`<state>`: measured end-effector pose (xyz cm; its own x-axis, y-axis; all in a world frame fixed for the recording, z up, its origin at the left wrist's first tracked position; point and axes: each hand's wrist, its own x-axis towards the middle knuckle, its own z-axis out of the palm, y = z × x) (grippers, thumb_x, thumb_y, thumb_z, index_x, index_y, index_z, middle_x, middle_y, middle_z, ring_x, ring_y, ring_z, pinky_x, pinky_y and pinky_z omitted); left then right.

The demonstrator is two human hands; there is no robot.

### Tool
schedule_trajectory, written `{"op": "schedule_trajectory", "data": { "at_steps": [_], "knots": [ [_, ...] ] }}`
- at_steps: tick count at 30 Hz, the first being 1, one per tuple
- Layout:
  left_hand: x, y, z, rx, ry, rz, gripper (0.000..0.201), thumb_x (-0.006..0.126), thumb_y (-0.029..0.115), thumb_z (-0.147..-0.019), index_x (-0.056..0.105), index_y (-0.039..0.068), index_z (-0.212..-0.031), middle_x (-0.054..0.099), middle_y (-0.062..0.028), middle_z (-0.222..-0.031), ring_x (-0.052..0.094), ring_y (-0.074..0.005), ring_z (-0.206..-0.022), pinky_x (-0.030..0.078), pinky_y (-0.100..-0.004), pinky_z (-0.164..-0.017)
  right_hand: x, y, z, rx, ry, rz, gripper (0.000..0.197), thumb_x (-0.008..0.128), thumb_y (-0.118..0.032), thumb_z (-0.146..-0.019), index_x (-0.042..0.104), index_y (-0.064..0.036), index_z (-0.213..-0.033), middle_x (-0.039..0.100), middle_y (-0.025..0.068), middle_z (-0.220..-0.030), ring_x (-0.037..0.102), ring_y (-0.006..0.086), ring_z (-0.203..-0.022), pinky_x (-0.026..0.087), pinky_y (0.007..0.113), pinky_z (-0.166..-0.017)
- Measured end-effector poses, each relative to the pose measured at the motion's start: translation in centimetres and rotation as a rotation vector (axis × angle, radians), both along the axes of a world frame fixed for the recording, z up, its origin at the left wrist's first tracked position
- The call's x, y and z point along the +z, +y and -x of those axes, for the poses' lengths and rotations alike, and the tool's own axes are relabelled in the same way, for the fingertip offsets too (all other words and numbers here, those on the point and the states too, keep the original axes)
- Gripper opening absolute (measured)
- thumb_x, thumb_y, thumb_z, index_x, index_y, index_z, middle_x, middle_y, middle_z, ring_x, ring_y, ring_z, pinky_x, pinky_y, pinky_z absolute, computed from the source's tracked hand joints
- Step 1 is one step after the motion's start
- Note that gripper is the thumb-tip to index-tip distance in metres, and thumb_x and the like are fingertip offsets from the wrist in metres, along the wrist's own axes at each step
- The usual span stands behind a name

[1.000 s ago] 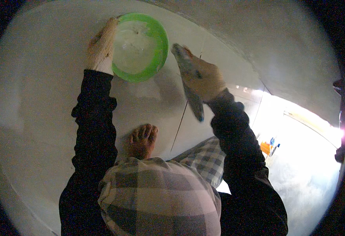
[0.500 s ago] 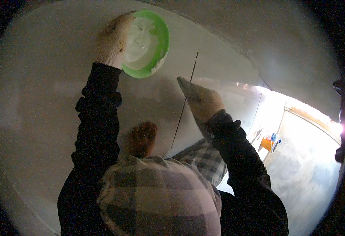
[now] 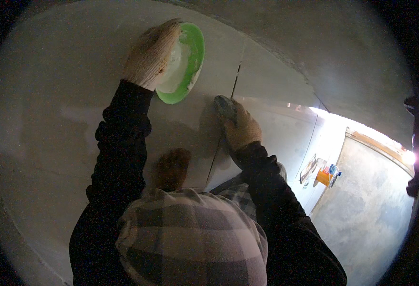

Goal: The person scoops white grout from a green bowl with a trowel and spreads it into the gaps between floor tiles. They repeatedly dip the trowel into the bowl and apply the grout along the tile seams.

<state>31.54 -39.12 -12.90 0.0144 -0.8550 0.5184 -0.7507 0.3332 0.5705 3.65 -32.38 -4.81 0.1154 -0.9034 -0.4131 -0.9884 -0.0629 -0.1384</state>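
Note:
A green bowl (image 3: 197,64) of white paste (image 3: 176,71) is tilted in my left hand (image 3: 151,55), which wears a knitted glove and wraps round the bowl's left rim. My right hand (image 3: 243,126), also gloved, is closed on a small grey flat piece (image 3: 225,107) with a rounded end; its exact kind is hard to make out. This hand is low over a dark joint line (image 3: 213,159) between pale floor tiles (image 3: 76,157). Whether the grey piece touches the tile I cannot tell.
My bare foot (image 3: 172,167) stands on the tiles left of the joint, with my checked trouser knee (image 3: 195,233) nearer. A grey wall (image 3: 352,57) bounds the floor at the far right. Beyond a bright doorway area lie an orange container (image 3: 323,178) and a blue-capped bottle (image 3: 334,170).
My left hand has turned the bowl more edge-on and shifted it slightly nearer. My right hand has moved a little left and rotated, so the grey piece now shows its rounded end.

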Motion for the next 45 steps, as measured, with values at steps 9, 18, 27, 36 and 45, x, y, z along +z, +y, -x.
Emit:
{"op": "schedule_trajectory", "data": {
  "at_steps": [9, 18, 27, 36, 45],
  "knots": [
    [3.3, -5.6, 3.0, -0.028, 0.036, -0.554, 0.040, 0.043, 0.034, -0.094, 0.066, 0.003, -0.102, 0.065, -0.0220, -0.101, 0.064, -0.0372, -0.096, 0.050, -0.0470, -0.090, 1.2, -10.5, -3.4, 0.499, 0.027, 0.185, 0.033, 0.053, -0.020, -0.094, 0.057, -0.0107, -0.126, 0.067, 0.0154, -0.110, 0.063, 0.0354, -0.103, 0.050, 0.046, -0.089],
    [-4.5, -13.0, -0.5, -0.117, -0.045, -0.411, 0.031, 0.055, 0.026, -0.090, 0.067, 0.008, -0.112, 0.067, -0.0154, -0.113, 0.066, -0.0318, -0.099, 0.054, -0.0413, -0.088, -1.3, -12.6, -5.4, 0.486, 0.128, 0.043, 0.036, 0.051, -0.027, -0.095, 0.056, -0.0206, -0.131, 0.066, 0.0103, -0.118, 0.062, 0.0326, -0.108, 0.050, 0.043, -0.093],
    [1.3, -10.3, 0.4, -0.051, -0.172, -0.400, 0.035, 0.050, 0.030, -0.092, 0.066, 0.010, -0.116, 0.066, -0.0121, -0.117, 0.065, -0.0334, -0.103, 0.052, -0.0418, -0.091, 2.0, -10.4, -6.0, 0.572, -0.170, -0.232, 0.033, 0.050, -0.030, -0.094, 0.063, -0.0134, -0.119, 0.066, 0.0159, -0.114, 0.064, 0.0341, -0.104, 0.052, 0.045, -0.088],
    [2.6, -3.7, 0.6, 0.086, 0.821, -0.612, 0.031, 0.055, 0.027, -0.090, 0.067, 0.006, -0.108, 0.070, -0.0125, -0.091, 0.066, -0.0334, -0.082, 0.054, -0.0409, -0.076, 3.3, -8.0, 2.6, -0.006, -0.810, -0.546, 0.039, 0.069, -0.022, -0.087, 0.062, -0.0058, -0.122, 0.068, 0.0089, -0.114, 0.064, 0.0187, -0.102, 0.050, 0.033, -0.092],
    [0.1, 0.5, -1.4, 0.117, 0.657, -0.319, 0.032, 0.042, 0.021, -0.101, 0.058, 0.007, -0.125, 0.064, -0.0144, -0.117, 0.064, -0.0283, -0.103, 0.051, -0.0371, -0.089, 4.6, -11.5, 4.1, -0.147, -0.359, -0.030, 0.033, 0.059, -0.029, -0.094, 0.064, -0.0023, -0.113, 0.068, 0.0164, -0.112, 0.063, 0.0223, -0.105, 0.048, 0.033, -0.093]
  ]
}}
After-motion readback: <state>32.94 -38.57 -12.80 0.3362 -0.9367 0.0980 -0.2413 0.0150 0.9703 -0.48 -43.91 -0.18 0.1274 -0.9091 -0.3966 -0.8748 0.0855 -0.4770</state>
